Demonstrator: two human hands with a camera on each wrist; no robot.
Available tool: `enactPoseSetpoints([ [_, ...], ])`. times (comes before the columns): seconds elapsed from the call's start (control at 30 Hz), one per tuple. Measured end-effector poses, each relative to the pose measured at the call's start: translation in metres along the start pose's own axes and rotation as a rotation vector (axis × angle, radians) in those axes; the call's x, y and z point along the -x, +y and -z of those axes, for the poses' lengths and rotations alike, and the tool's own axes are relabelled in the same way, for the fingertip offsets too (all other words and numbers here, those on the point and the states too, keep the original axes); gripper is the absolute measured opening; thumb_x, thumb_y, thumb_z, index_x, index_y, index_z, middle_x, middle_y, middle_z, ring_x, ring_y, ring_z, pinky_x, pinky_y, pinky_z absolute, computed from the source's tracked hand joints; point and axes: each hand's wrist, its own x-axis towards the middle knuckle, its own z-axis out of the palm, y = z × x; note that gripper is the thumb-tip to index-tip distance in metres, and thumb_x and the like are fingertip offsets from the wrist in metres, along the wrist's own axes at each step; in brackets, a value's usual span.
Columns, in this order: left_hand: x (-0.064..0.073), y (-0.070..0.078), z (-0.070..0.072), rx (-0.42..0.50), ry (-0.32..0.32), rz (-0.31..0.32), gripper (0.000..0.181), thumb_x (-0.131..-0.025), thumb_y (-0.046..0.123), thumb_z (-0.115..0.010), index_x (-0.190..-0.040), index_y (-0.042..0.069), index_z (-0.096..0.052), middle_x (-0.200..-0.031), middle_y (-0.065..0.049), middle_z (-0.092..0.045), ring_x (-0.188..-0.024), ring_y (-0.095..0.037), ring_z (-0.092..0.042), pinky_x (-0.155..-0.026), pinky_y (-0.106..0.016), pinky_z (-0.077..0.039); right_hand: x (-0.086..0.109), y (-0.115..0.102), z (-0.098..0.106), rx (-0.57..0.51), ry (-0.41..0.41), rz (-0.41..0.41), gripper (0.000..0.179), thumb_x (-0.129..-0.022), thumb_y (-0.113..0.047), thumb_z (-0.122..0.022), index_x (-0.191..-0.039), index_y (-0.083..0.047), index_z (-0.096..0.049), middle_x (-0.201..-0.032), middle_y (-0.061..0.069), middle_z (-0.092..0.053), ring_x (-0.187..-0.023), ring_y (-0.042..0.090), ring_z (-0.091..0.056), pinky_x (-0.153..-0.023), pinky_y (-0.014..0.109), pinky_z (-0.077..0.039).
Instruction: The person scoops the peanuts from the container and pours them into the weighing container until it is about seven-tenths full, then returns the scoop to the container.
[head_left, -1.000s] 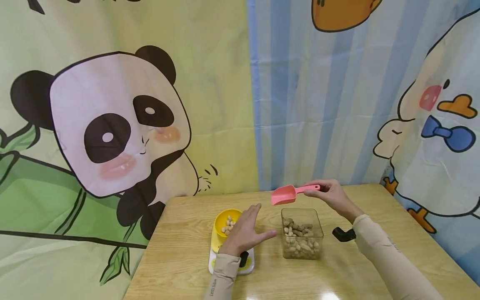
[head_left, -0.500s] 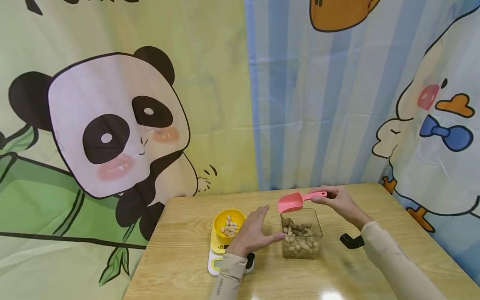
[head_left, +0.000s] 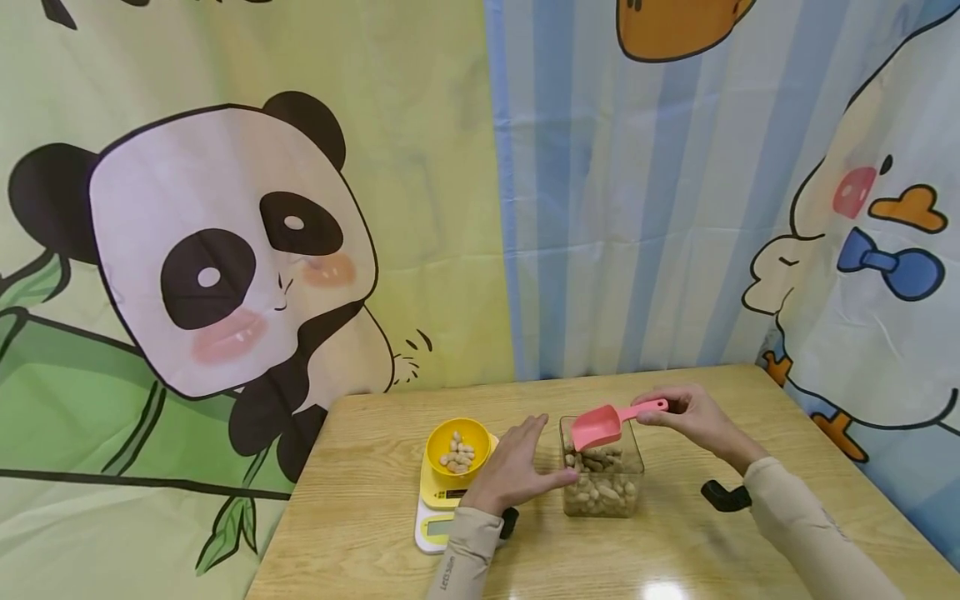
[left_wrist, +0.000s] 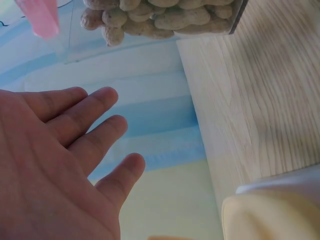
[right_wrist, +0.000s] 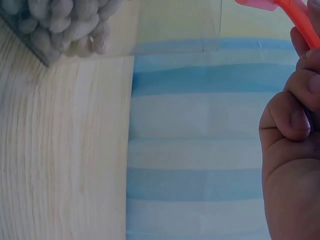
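Observation:
My right hand point(head_left: 693, 419) grips the handle of a pink scoop point(head_left: 597, 427) by its end, fingers curled in the right wrist view. The scoop's bowl overlaps the back of a clear square container point(head_left: 640, 492) in the head view. Peanuts point(head_left: 600, 492) in their shells lie inside that container. My left hand point(head_left: 510, 469) is held with fingers spread, between the container and a yellow bowl point(head_left: 431, 454), its thumb close to the container's left side. Several peanuts point(head_left: 457, 454) sit in the bowl, which stands on a yellow and white kitchen scale point(head_left: 429, 492). The left hand covers part of the scale.
A wooden table point(head_left: 360, 492) carries everything. Behind it hangs a curtain point(head_left: 450, 208) printed with a panda and a duck. Black camera mounts point(head_left: 726, 497) show at both wrists.
My right hand has moved down and to the right, bringing the scoop from behind the container to over its opening. My left hand has shifted slightly right, uncovering more of the bowl and scale.

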Motion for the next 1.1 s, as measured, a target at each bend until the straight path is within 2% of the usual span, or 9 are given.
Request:
enactPoseSetpoints([
  [0.2, -0.002, 0.002, -0.004, -0.007, -0.005, -0.025, 0.107, -0.079, 0.088, -0.052, -0.163, 0.028, -0.023, -0.165, 0.0, -0.03, -0.151, -0.019, -0.027, -0.124, -0.041, -0.019, 0.0, 0.001, 0.004, 0.069, -0.042, 0.024, 0.02, -0.094, -0.011, -0.074, -0.113, -0.014, -0.076, -0.094, 0.007, -0.071, -0.065, 0.016, -0.059, -0.056, 0.031, -0.054],
  [0.4, -0.004, 0.005, -0.009, -0.003, -0.008, -0.042, 0.107, -0.079, 0.089, -0.051, -0.163, 0.028, -0.023, -0.164, -0.002, -0.032, -0.15, -0.021, -0.029, -0.124, -0.044, -0.021, -0.003, -0.008, 0.003, 0.191, -0.068, 0.009, 0.018, -0.092, -0.023, -0.078, -0.109, -0.024, -0.077, -0.085, -0.001, -0.068, -0.061, 0.011, -0.053, -0.052, 0.029, -0.049],
  [0.57, -0.006, 0.006, -0.013, -0.012, -0.018, -0.038, 0.109, -0.077, 0.091, -0.049, -0.163, 0.03, -0.022, -0.164, -0.004, -0.031, -0.15, -0.021, -0.029, -0.123, -0.045, -0.022, -0.009, -0.011, -0.003, 0.274, -0.113, 0.055, 0.017, -0.09, -0.029, -0.079, -0.106, -0.027, -0.078, -0.078, -0.007, -0.067, -0.056, 0.007, -0.048, -0.048, 0.027, -0.045],
  [0.67, -0.007, 0.006, -0.014, -0.014, -0.023, -0.036, 0.109, -0.077, 0.091, -0.049, -0.163, 0.031, -0.021, -0.164, -0.004, -0.031, -0.15, -0.021, -0.029, -0.123, -0.045, -0.023, -0.013, -0.009, -0.006, 0.276, -0.146, 0.098, 0.016, -0.09, -0.026, -0.078, -0.106, -0.026, -0.078, -0.076, -0.008, -0.065, -0.055, 0.005, -0.046, -0.047, 0.026, -0.044],
  [0.8, -0.009, 0.006, -0.016, -0.017, -0.027, -0.041, 0.109, -0.076, 0.093, -0.046, -0.163, 0.031, -0.022, -0.164, -0.006, -0.032, -0.15, -0.022, -0.03, -0.122, -0.047, -0.025, -0.015, -0.004, -0.009, 0.249, -0.158, 0.111, 0.015, -0.091, -0.023, -0.078, -0.106, -0.023, -0.078, -0.073, -0.008, -0.062, -0.054, 0.004, -0.044, -0.046, 0.025, -0.042],
  [1.1, -0.011, 0.005, -0.016, -0.004, -0.027, -0.038, 0.109, -0.077, 0.092, -0.048, -0.162, 0.027, -0.025, -0.163, -0.003, -0.033, -0.149, -0.021, -0.032, -0.123, -0.044, -0.023, -0.01, 0.014, -0.007, 0.155, -0.147, 0.021, 0.016, -0.092, -0.021, -0.077, -0.108, -0.024, -0.078, -0.071, -0.003, -0.061, -0.053, 0.004, -0.041, -0.045, 0.025, -0.04],
])
